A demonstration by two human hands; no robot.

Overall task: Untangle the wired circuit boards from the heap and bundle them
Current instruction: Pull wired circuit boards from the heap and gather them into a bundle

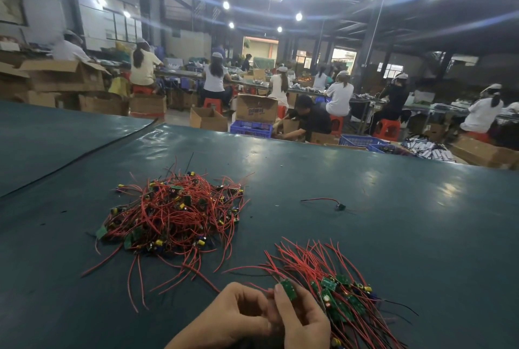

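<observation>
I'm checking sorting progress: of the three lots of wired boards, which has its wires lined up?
The near-right bundle, by the right hand: its red wires run one way. The centre heap is tangled; the third is one stray board.

The centre left of the frame is blocked by a heap (pixel 174 213) of red-wired boards, with stray wires trailing toward the bottom. The lower right is filled by a fanned bundle (pixel 331 278). A lane of bare table cover (pixel 252 239) is left between them. One loose wired board (pixel 338 206) lies right of centre, well apart from both. The bottom centre is taken by the curled left hand (pixel 233 317) and the right hand (pixel 303 317), by which a small board (pixel 288 289) is pinched.
</observation>
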